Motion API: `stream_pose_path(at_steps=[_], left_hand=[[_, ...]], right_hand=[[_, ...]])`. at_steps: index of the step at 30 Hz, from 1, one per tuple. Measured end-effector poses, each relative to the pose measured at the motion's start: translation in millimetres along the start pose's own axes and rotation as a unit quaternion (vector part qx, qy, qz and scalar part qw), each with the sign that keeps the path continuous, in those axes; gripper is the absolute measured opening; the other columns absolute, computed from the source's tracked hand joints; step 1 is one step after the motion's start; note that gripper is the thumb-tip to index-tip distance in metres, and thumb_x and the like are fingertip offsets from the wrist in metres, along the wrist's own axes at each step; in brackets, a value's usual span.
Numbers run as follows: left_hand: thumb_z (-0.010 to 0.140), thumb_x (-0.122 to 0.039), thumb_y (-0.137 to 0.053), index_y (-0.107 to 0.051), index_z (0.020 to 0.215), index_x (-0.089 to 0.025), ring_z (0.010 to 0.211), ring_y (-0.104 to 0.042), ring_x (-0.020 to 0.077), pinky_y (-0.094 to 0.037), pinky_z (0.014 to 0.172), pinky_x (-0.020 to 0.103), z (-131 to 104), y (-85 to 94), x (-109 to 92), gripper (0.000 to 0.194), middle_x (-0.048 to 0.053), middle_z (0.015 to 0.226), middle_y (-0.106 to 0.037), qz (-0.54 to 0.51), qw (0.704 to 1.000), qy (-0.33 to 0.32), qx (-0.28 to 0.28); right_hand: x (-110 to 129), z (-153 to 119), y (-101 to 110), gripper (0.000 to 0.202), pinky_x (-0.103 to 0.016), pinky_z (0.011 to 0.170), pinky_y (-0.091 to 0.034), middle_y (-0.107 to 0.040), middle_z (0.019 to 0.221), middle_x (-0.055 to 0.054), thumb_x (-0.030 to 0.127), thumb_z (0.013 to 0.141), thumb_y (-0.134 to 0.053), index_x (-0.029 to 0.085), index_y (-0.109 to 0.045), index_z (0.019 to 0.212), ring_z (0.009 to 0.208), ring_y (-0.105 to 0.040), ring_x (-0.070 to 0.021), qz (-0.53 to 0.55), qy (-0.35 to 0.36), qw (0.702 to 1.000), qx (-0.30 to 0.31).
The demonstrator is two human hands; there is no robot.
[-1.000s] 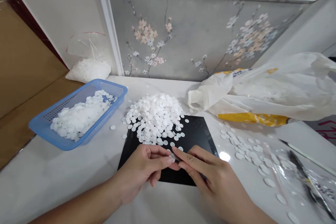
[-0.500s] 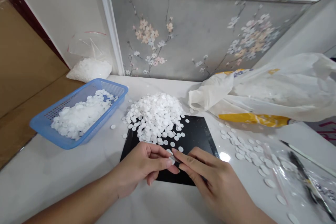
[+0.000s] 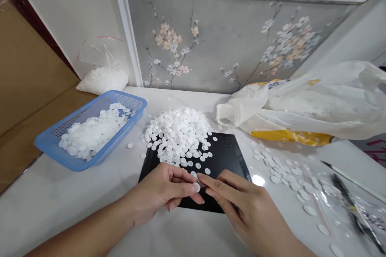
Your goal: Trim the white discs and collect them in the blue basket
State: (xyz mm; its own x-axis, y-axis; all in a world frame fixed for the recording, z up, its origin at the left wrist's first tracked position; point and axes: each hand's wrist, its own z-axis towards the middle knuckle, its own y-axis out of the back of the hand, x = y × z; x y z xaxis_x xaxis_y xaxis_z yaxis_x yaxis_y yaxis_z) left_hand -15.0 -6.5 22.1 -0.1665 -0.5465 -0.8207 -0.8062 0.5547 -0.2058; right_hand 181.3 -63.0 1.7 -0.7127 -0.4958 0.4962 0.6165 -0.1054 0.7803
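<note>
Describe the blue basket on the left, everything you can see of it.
The blue basket is shallow and oblong, with rounded corners, a smooth rim and rows of small holes in its walls; it looks like plastic. It stands upright and slantwise, its far end pointing right, on the white tabletop. A loose heap of white discs covers much of its floor. Neither the left hand nor the right hand touches it.

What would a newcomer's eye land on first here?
Probably the heap of small round white discs at the centre, lying partly on a flat black board. Nearer the camera, the left hand pinches a single white disc, the right hand close beside it. A blue plastic basket stands to the left.
</note>
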Motion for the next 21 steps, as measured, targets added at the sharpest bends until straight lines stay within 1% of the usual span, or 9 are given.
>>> stream_pose_path(at_steps=[3, 6, 10, 13, 21], left_hand=[[0.072, -0.030, -0.068, -0.068, 0.086, -0.012, 0.037, -0.030, 0.0016, -0.021, 0.041, 0.021, -0.2, -0.2, 0.5, 0.022, 0.010, 0.078, -0.074, -0.010, 1.000, 0.002, -0.007], [0.071, -0.030, -0.069, -0.068, 0.086, -0.013, 0.038, -0.030, 0.0016, -0.020, 0.042, 0.021, 0.1, -0.1, 0.8, 0.023, 0.010, 0.078, -0.074, -0.019, 1.000, 0.004, -0.011], [0.070, -0.032, -0.070, -0.068, 0.088, -0.012, 0.040, -0.030, 0.0015, -0.020, 0.042, 0.021, 0.4, -0.1, 0.4, 0.026, 0.011, 0.079, -0.074, -0.017, 1.000, 0.003, -0.015], [0.070, -0.033, -0.070, -0.068, 0.088, -0.011, 0.040, -0.030, 0.0017, -0.021, 0.042, 0.021, -0.5, -0.8, -0.7, 0.029, 0.012, 0.080, -0.074, -0.006, 1.000, 0.005, -0.016], [0.071, -0.031, -0.069, -0.068, 0.086, -0.011, 0.042, -0.030, 0.0027, -0.019, 0.043, 0.022, -1.8, -2.5, -1.7, 0.026, 0.011, 0.078, -0.074, -0.005, 1.000, 0.004, -0.015]], right_hand=[[-0.3, 0.3, -0.8, 0.031, -0.019, 0.043, -0.041, -0.054, 0.068, -0.001, 0.024, 0.095, -0.040, 0.023, -0.064, 0.115, 0.051, -0.054, -0.0100, -0.002, -0.045, 0.999, 0.008], [-0.1, 1.0, -0.6, 0.032, -0.020, 0.044, -0.043, -0.053, 0.068, -0.001, 0.026, 0.095, -0.040, 0.023, -0.064, 0.115, 0.050, -0.053, -0.0100, 0.012, -0.062, 0.998, 0.012], [1.4, 1.4, 0.1, 0.032, -0.020, 0.046, -0.044, -0.056, 0.071, -0.003, 0.024, 0.094, -0.042, 0.021, -0.062, 0.119, 0.054, -0.055, -0.0106, 0.034, -0.030, 0.999, 0.012], [2.2, 1.3, -0.3, 0.032, -0.019, 0.046, -0.045, -0.056, 0.071, -0.003, 0.022, 0.093, -0.043, 0.019, -0.062, 0.119, 0.056, -0.056, -0.0113, 0.027, -0.005, 1.000, 0.005], [2.6, 1.1, -0.5, 0.031, -0.019, 0.047, -0.046, -0.057, 0.070, -0.004, 0.021, 0.093, -0.044, 0.019, -0.063, 0.118, 0.059, -0.058, -0.0118, 0.008, 0.012, 1.000, -0.001]])
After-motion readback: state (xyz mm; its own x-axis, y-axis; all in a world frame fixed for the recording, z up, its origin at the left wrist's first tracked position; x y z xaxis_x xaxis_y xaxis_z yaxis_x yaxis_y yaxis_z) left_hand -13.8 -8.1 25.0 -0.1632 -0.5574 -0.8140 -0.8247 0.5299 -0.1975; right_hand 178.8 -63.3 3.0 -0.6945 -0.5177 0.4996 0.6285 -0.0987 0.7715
